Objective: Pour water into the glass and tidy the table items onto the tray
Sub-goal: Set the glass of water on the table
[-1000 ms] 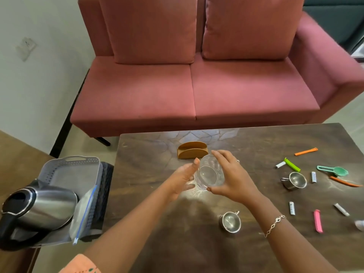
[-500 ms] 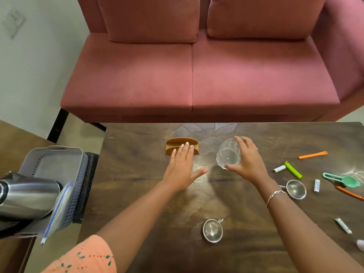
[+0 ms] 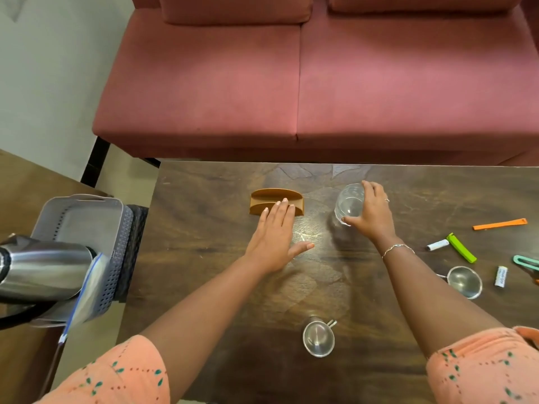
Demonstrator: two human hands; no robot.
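Note:
A clear glass [image 3: 348, 203] stands on the dark wooden table [image 3: 204, 243], with my right hand [image 3: 372, 214] wrapped around its right side. Flat on the table lies my left hand [image 3: 275, 237], fingers spread, fingertips touching a brown wooden holder [image 3: 274, 196]. The grey perforated tray [image 3: 87, 228] sits on a side surface to the left. A steel kettle [image 3: 40, 266] lies in front of that tray, with a plastic bag [image 3: 84, 298] against it. Two small steel cups [image 3: 318, 338] [image 3: 464, 281] rest on the table.
Small items lie at the table's right: an orange clip [image 3: 500, 223], a green clip [image 3: 461, 247], white batteries [image 3: 437, 245] [image 3: 500, 276], a teal scoop [image 3: 525, 262]. A pink sofa [image 3: 291, 83] stands behind the table.
The glass went from both hands near the table's middle to the right and farther back, held by my right hand alone. My left hand let go and settled flat by the brown holder.

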